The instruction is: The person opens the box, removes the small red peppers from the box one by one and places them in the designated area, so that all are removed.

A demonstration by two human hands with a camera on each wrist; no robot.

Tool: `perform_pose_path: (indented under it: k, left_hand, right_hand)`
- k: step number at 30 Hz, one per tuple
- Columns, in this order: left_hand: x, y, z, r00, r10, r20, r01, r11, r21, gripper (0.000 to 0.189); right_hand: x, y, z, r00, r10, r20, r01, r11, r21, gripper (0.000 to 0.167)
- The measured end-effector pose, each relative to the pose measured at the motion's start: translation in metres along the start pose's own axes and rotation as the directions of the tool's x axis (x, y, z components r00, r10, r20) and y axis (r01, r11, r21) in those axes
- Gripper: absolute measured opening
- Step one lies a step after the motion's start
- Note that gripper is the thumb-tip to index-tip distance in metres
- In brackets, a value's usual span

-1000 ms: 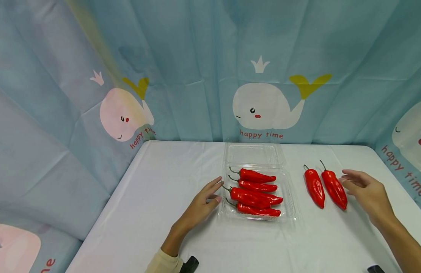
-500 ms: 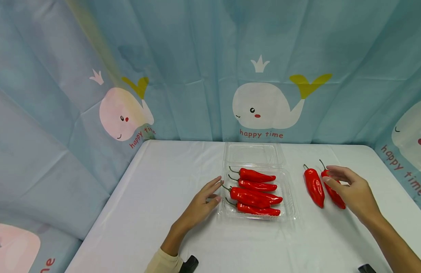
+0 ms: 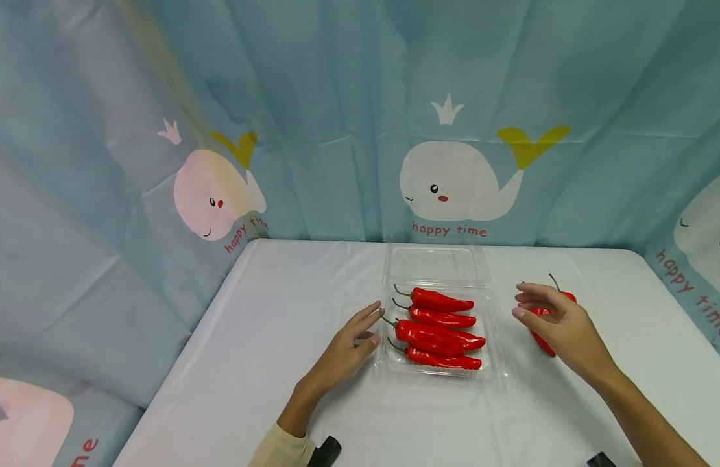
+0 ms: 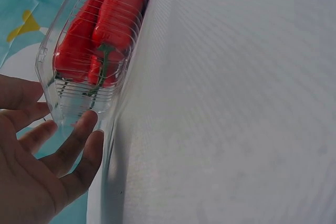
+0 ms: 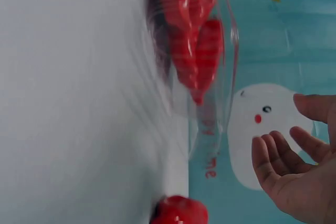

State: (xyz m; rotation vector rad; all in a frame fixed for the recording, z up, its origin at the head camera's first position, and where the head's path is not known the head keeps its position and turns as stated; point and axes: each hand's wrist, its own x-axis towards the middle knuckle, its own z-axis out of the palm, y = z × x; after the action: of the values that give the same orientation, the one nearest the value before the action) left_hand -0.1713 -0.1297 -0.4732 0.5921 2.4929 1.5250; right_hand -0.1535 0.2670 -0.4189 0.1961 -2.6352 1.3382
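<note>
Several red chili peppers lie side by side in a clear plastic box, stems pointing left. My left hand is at the box's left end, fingers spread; the left wrist view has the fingertips right at its ribbed wall. To the right of the box, two loose red chili peppers lie on the cloth, the left pepper and the right pepper. My right hand is over them and partly hides both. In the right wrist view its fingers are loosely bent, with nothing between them.
The box's clear lid is folded back toward the rear edge. White cloth covers the table. A blue curtain with printed whales hangs behind and along the sides.
My right hand has moved left, from beside the right loose pepper to over the left one. My left hand and the peppers have stayed put.
</note>
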Motion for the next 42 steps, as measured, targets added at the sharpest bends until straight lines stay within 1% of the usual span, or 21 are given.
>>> perform_pose_path:
  k: [3, 6, 11, 15, 22, 28, 31, 35, 42]
  left_hand:
    - [0.000, 0.000, 0.000, 1.000, -0.003, 0.000, 0.003, 1.000, 0.001, 0.054]
    - [0.000, 0.001, 0.000, 1.000, -0.002, -0.001, 0.002, 1.000, 0.002, 0.054]
    - [0.000, 0.001, 0.000, 1.000, 0.003, 0.000, -0.003, 1.000, 0.000, 0.054]
    - [0.000, 0.001, 0.000, 1.000, 0.007, 0.000, -0.007, 1.000, 0.001, 0.054]
    - [0.000, 0.001, 0.000, 1.000, 0.007, -0.001, -0.007, 1.000, 0.000, 0.054]
    - [0.000, 0.001, 0.001, 1.000, 0.002, -0.007, -0.002, 1.000, 0.006, 0.054]
    - [0.000, 0.001, 0.001, 1.000, -0.002, -0.008, 0.002, 1.000, 0.007, 0.054]
    - [0.000, 0.002, 0.001, 1.000, -0.001, -0.008, 0.001, 1.000, 0.007, 0.054]
    - [0.000, 0.002, 0.001, 1.000, -0.008, -0.009, 0.008, 1.000, 0.002, 0.054]
  right_hand:
    - [0.000, -0.007, 0.011, 0.999, -0.038, 0.023, 0.037, 0.999, 0.032, 0.051]
    - [0.000, -0.013, 0.021, 0.996, -0.060, 0.059, 0.056, 0.996, 0.068, 0.053]
    - [-0.001, -0.021, 0.038, 0.991, -0.062, 0.118, 0.047, 0.991, 0.121, 0.052]
    - [-0.002, -0.024, 0.050, 0.986, -0.089, 0.143, 0.067, 0.986, 0.152, 0.049]
    - [-0.005, -0.029, 0.067, 0.976, -0.079, 0.205, 0.039, 0.980, 0.194, 0.054]
    - [-0.005, -0.031, 0.077, 0.963, -0.075, 0.259, 0.013, 0.973, 0.231, 0.056]
    - [-0.005, -0.032, 0.081, 0.959, -0.085, 0.269, 0.022, 0.973, 0.230, 0.056]
    - [-0.004, -0.033, 0.086, 0.959, -0.100, 0.266, 0.050, 0.981, 0.188, 0.056]
    - [-0.002, -0.035, 0.095, 0.959, -0.072, 0.274, 0.046, 0.994, 0.100, 0.059]
